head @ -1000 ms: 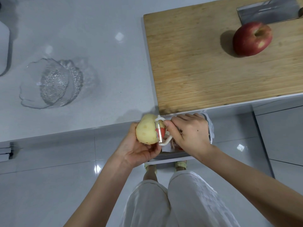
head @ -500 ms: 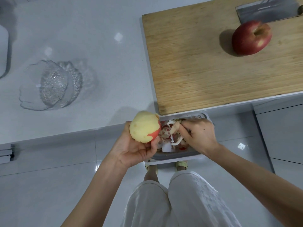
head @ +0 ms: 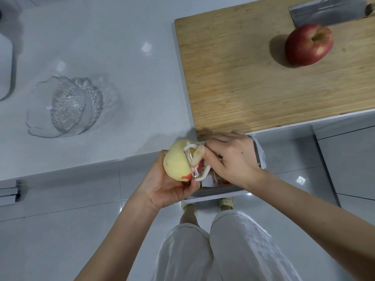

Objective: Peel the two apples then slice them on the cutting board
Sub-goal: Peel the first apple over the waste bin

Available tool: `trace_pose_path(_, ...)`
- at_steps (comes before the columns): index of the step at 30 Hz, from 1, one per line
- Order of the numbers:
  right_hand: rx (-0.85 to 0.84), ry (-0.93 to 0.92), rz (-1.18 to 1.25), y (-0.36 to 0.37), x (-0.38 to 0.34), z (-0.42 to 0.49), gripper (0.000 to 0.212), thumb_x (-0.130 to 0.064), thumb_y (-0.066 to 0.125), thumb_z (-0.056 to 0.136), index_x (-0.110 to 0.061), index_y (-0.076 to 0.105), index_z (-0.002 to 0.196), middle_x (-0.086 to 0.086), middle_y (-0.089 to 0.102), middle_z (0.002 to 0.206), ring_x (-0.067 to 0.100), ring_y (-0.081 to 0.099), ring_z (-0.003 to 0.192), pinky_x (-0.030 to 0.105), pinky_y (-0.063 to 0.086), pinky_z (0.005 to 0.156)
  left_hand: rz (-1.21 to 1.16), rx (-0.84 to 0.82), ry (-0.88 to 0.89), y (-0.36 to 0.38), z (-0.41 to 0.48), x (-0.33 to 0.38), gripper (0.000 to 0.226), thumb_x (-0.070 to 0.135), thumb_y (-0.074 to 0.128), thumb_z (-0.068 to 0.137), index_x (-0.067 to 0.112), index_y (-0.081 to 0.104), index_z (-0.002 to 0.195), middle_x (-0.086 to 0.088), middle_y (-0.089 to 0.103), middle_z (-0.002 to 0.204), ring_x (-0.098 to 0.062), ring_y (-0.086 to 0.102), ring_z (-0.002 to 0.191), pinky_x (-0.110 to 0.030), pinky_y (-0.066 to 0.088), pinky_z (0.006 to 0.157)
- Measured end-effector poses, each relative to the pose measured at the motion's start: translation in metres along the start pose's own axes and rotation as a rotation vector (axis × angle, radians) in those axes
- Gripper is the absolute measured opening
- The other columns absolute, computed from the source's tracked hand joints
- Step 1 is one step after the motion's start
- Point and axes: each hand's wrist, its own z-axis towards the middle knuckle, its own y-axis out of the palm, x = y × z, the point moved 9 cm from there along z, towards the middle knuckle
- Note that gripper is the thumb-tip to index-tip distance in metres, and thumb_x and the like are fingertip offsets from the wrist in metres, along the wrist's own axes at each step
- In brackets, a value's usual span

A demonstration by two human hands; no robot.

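Apple in hand [head: 178, 161]: nearly bare, red strip left; left hand [head: 166, 185] grips it.
Peeler [head: 192, 163]: clamped in right hand [head: 233, 159].
Second apple [head: 308, 44]: unpeeled, on cutting board [head: 233, 78]; slicing not begun.

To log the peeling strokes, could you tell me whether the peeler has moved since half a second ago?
Yes. The peeler has moved left, from over the bin back against the apple.
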Motion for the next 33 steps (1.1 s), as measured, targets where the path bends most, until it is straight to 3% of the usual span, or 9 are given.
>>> trace_pose_path(8,0.039,-0.019,0.059,0.001,0.007,-0.008,0.040,-0.030,0.049,0.093,-0.015,0.059,0.057,-0.005,0.056,0.053,0.012,0.049,0.051,0.025,0.034,0.051,0.028,-0.023,-0.061,-0.005,-0.002,-0.008,0.058,0.049,0.051,0.073,-0.006,0.065,0.086,-0.017,0.055,0.071,-0.024,0.056,0.050,-0.025,0.050,0.039)
trace_pose_path(11,-0.053,0.010,-0.040,0.015,0.030,-0.026,0.037,-0.032,0.050,0.089,-0.021,0.064,0.056,-0.007,0.058,0.051,0.011,0.052,0.048,0.022,0.034,0.049,-0.098,-0.171,-0.139,-0.001,-0.009,-0.008,0.069,0.052,0.051,0.071,-0.012,0.063,0.092,-0.023,0.056,0.072,-0.029,0.058,0.056,-0.030,0.053,0.045)
trace_pose_path(15,-0.282,0.228,-0.147,0.046,0.056,-0.055,0.056,-0.046,0.036,0.094,-0.024,0.062,0.049,-0.008,0.054,0.043,0.009,0.052,0.043,0.018,0.018,0.043,-0.089,-0.150,-0.077,-0.001,-0.012,0.005,0.069,0.052,0.060,0.064,-0.009,0.062,0.097,-0.023,0.056,0.072,-0.029,0.058,0.055,-0.032,0.053,0.043)
trace_pose_path(17,-0.561,0.384,-0.201,0.068,0.064,-0.068,0.060,-0.053,0.024,0.097,-0.025,0.055,0.054,-0.005,0.059,0.054,0.014,0.058,0.055,0.021,0.033,0.046,-0.046,-0.101,-0.020,0.000,-0.012,0.008,0.069,0.041,0.071,0.051,-0.005,0.059,0.101,-0.022,0.057,0.074,-0.028,0.059,0.055,-0.031,0.054,0.044)
trace_pose_path(19,-0.816,0.568,-0.147,0.084,0.073,-0.083,0.057,-0.051,0.021,0.099,-0.025,0.047,0.055,-0.003,0.058,0.059,0.017,0.060,0.065,0.028,0.046,0.063,-0.021,-0.052,0.014,-0.005,-0.012,0.009,0.069,0.034,0.072,0.047,-0.003,0.058,0.104,-0.023,0.059,0.079,-0.029,0.061,0.059,-0.032,0.055,0.046)
trace_pose_path(22,-1.112,1.007,0.248,0.104,0.075,-0.119,0.064,-0.050,0.020,0.099,-0.015,0.059,0.064,-0.007,0.050,0.043,0.014,0.044,0.048,0.025,0.036,0.053,0.045,0.034,0.077,-0.016,-0.006,0.011,0.058,0.031,0.066,0.055,0.002,0.060,0.105,-0.023,0.065,0.089,-0.031,0.064,0.068,-0.037,0.057,0.055)
trace_pose_path(25,-1.264,1.367,0.711,0.113,0.057,-0.145,0.041,-0.042,0.036,0.097,-0.011,0.060,0.084,-0.002,0.040,0.043,0.010,0.025,0.037,0.019,0.023,0.040,0.077,0.021,0.128,-0.019,0.000,0.015,0.062,0.017,0.083,0.039,0.005,0.067,0.097,-0.023,0.067,0.093,-0.035,0.064,0.073,-0.043,0.056,0.062)
trace_pose_path(28,-1.258,1.481,1.110,0.115,0.041,-0.143,0.034,-0.034,0.038,0.095,-0.009,0.060,0.093,-0.003,0.037,0.043,0.007,0.025,0.033,0.017,0.024,0.038,0.113,-0.013,0.141,-0.021,0.005,0.016,0.059,0.013,0.090,0.024,0.006,0.075,0.081,-0.022,0.067,0.092,-0.036,0.065,0.073,-0.042,0.053,0.064)
trace_pose_path(33,-1.154,1.565,1.614,0.107,0.018,-0.127,0.050,-0.040,0.034,0.096,0.001,0.062,0.098,-0.006,0.035,0.037,0.005,0.029,0.028,0.016,0.028,0.035,0.147,-0.023,0.153,-0.023,0.012,0.017,0.053,0.015,0.090,0.028,0.007,0.076,0.079,-0.019,0.069,0.089,-0.033,0.067,0.070,-0.037,0.051,0.063)
